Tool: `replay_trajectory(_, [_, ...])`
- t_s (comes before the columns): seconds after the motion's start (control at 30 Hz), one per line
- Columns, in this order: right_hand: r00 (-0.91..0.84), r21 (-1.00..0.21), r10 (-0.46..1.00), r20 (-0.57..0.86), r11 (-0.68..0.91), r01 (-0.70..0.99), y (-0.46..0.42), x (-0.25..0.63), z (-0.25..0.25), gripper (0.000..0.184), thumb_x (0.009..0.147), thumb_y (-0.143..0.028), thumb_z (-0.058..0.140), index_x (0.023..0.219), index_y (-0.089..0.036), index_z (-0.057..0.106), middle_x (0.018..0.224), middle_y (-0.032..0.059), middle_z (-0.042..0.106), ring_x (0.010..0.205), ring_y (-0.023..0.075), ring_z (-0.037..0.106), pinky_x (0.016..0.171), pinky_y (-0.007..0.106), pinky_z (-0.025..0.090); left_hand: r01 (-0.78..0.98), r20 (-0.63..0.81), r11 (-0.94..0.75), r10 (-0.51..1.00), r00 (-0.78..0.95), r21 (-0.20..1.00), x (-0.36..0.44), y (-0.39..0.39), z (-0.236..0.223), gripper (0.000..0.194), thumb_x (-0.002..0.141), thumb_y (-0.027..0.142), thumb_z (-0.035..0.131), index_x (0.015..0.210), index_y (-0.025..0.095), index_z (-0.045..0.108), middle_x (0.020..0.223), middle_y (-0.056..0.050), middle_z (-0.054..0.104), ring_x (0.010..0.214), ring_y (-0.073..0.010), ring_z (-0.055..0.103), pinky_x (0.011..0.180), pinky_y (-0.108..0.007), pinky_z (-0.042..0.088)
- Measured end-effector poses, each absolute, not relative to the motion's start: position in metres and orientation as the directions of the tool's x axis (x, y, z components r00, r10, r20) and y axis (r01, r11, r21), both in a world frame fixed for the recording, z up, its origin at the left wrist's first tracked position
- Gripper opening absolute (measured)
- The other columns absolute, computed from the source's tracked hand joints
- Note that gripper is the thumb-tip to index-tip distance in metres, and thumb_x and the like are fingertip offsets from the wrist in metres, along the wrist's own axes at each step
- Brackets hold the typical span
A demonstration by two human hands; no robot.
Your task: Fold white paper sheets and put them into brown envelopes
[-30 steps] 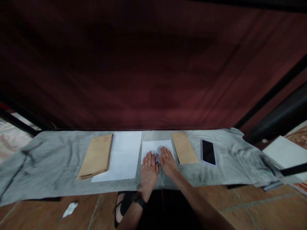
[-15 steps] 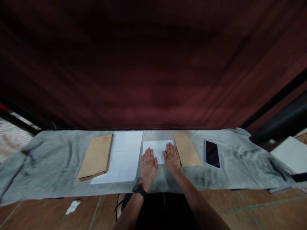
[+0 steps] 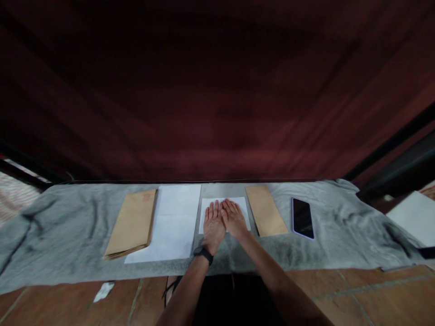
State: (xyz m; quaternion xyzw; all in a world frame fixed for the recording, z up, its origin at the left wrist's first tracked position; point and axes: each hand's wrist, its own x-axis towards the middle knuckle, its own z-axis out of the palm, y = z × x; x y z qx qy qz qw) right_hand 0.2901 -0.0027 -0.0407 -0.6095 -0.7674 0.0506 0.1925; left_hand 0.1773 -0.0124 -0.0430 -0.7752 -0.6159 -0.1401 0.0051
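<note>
A folded white sheet of paper [image 3: 243, 206] lies under both my hands on the grey cloth. My left hand [image 3: 214, 226], with a dark watch on its wrist, presses flat on the sheet's left half, fingers stretched forward. Beside it, my right hand [image 3: 235, 219] also lies flat, fingers extended, its thumb side touching the left hand. Just right of the sheet rests a single brown envelope [image 3: 266, 210]. On the left, larger white paper [image 3: 175, 231] lies partly beneath a stack of brown envelopes [image 3: 132, 222].
A phone [image 3: 302, 218] with a dark screen lies on the grey cloth [image 3: 346, 231] to the right. Dark red fabric [image 3: 217, 113] hangs behind the surface. A white scrap [image 3: 103, 291] is on the tiled floor at lower left.
My right hand has slid left across the sheet to meet my left hand, which has shifted slightly right. Both stay flat on the paper.
</note>
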Motion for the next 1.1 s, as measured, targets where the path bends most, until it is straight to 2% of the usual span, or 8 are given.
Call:
replay_trajectory(0.1, [-0.175, -0.302, 0.961, 0.216, 0.236, 0.923, 0.000, 0.290, -0.044, 0.053, 0.107, -0.034, 0.021, 0.149, -0.013, 0.046, 0.157, 0.0108, 0.041, 0.147, 0.0221, 0.033, 0.122, 0.042, 0.022, 0.959, 0.221, -0.236, 0.955, 0.199, 0.154, 0.175, -0.013, -0.045, 0.056, 0.096, 0.017, 0.030, 0.150, 0.011, 0.043, 0.160, -0.012, 0.036, 0.152, -0.0258, 0.023, 0.123, -0.047, 0.023])
replay_trajectory(0.27, [-0.098, -0.256, 0.961, 0.257, 0.165, 0.952, -0.005, 0.304, -0.056, 0.055, 0.106, -0.035, 0.029, 0.153, -0.008, 0.038, 0.160, 0.0146, 0.034, 0.148, 0.0259, 0.031, 0.121, 0.044, 0.021, 0.969, 0.259, -0.155, 0.960, 0.102, 0.191, 0.172, -0.012, -0.047, 0.057, 0.098, 0.023, 0.030, 0.151, 0.004, 0.037, 0.158, -0.018, 0.037, 0.150, -0.0258, 0.028, 0.123, -0.047, 0.024])
replay_trajectory(0.43, [-0.028, -0.250, 0.944, 0.329, 0.115, 0.961, -0.012, 0.315, -0.066, 0.060, 0.105, -0.037, 0.029, 0.155, -0.003, 0.030, 0.158, 0.0197, 0.035, 0.147, 0.0283, 0.033, 0.120, 0.048, 0.025, 0.970, 0.286, -0.087, 0.958, 0.019, 0.228, 0.166, -0.016, -0.047, 0.059, 0.097, 0.024, 0.032, 0.150, 0.000, 0.036, 0.156, -0.022, 0.038, 0.149, -0.0288, 0.029, 0.121, -0.048, 0.027])
replay_trajectory(0.63, [-0.008, -0.243, 0.935, 0.354, 0.100, 0.965, -0.015, 0.318, -0.068, 0.062, 0.105, -0.039, 0.030, 0.153, -0.001, 0.032, 0.156, 0.0228, 0.037, 0.145, 0.0304, 0.035, 0.119, 0.049, 0.026, 0.970, 0.310, -0.060, 0.951, -0.016, 0.234, 0.159, -0.032, -0.042, 0.060, 0.096, 0.025, 0.033, 0.150, -0.002, 0.035, 0.155, -0.025, 0.039, 0.147, -0.0303, 0.034, 0.120, -0.049, 0.030])
replay_trajectory(0.77, [-0.005, -0.254, 0.942, 0.336, 0.095, 0.962, -0.019, 0.316, -0.057, 0.058, 0.104, -0.035, 0.030, 0.154, -0.004, 0.034, 0.156, 0.0213, 0.038, 0.145, 0.0300, 0.037, 0.119, 0.051, 0.026, 0.968, 0.331, -0.140, 0.941, 0.065, 0.209, 0.158, -0.054, -0.041, 0.060, 0.096, 0.023, 0.035, 0.153, 0.006, 0.033, 0.158, -0.018, 0.037, 0.150, -0.0282, 0.027, 0.121, -0.051, 0.027])
replay_trajectory(0.87, [-0.068, -0.266, 0.958, 0.279, 0.145, 0.953, -0.034, 0.308, -0.050, 0.056, 0.105, -0.034, 0.027, 0.154, -0.009, 0.035, 0.159, 0.0159, 0.034, 0.148, 0.0263, 0.032, 0.121, 0.048, 0.024, 0.965, 0.295, -0.183, 0.948, 0.122, 0.187, 0.161, -0.070, -0.043, 0.059, 0.096, 0.023, 0.035, 0.155, 0.013, 0.033, 0.159, -0.013, 0.037, 0.151, -0.0264, 0.024, 0.122, -0.052, 0.025])
replay_trajectory(1.0, [-0.209, -0.282, 0.951, 0.226, 0.269, 0.921, -0.064, 0.301, -0.050, 0.054, 0.105, -0.038, 0.029, 0.154, -0.016, 0.038, 0.161, 0.0100, 0.032, 0.149, 0.0229, 0.030, 0.122, 0.043, 0.023, 0.970, 0.255, -0.169, 0.959, 0.121, 0.176, 0.158, -0.080, -0.046, 0.058, 0.096, 0.025, 0.034, 0.152, 0.008, 0.038, 0.158, -0.017, 0.038, 0.150, -0.0272, 0.028, 0.121, -0.049, 0.028])
replay_trajectory(1.1, [-0.128, -0.282, 0.967, 0.222, 0.190, 0.940, -0.080, 0.307, -0.056, 0.058, 0.104, -0.042, 0.030, 0.154, -0.012, 0.037, 0.160, 0.0130, 0.033, 0.148, 0.0246, 0.032, 0.122, 0.043, 0.024, 0.967, 0.303, -0.158, 0.949, 0.093, 0.199, 0.152, -0.084, -0.049, 0.060, 0.096, 0.026, 0.035, 0.152, 0.004, 0.036, 0.155, -0.020, 0.041, 0.148, -0.0276, 0.032, 0.119, -0.049, 0.032])
